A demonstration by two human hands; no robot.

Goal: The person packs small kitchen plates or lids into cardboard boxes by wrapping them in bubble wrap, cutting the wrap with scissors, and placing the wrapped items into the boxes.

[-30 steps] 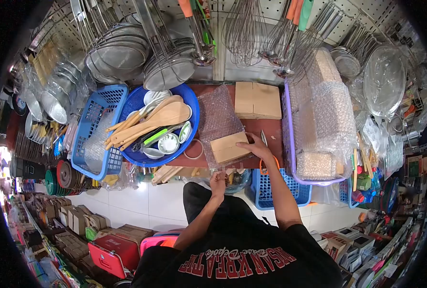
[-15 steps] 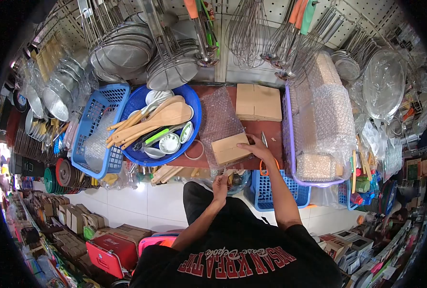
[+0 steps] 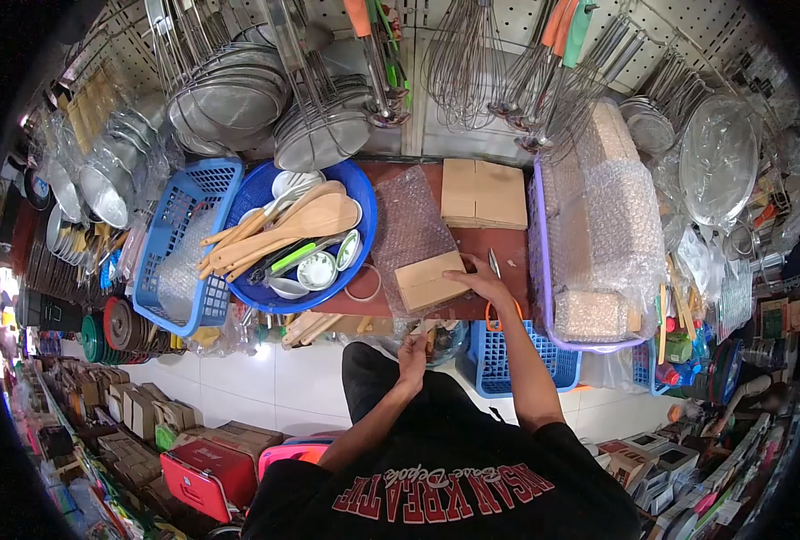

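A small brown cardboard piece (image 3: pixel 429 281) lies on a sheet of bubble wrap (image 3: pixel 411 216) at the front of the red-brown table. My right hand (image 3: pixel 483 277) grips the right end of the cardboard. Just below the table edge, my left hand (image 3: pixel 413 353) is closed with fingertips pinched together; what is between them is too small to make out. Behind the cardboard is a stack of flat brown boxes (image 3: pixel 483 191). Scissors with orange handles (image 3: pixel 504 312) lie beside my right hand, partly hidden by it.
A blue round basin (image 3: pixel 358 191) with wooden and plastic utensils stands left, beside a blue basket (image 3: pixel 152 270). To the right, a purple basket (image 3: pixel 544 270) holds bubble-wrapped boxes. Strainers (image 3: pixel 229 103) and whisks (image 3: pixel 467 63) hang behind. A blue crate (image 3: pixel 530 360) stands below the table's front.
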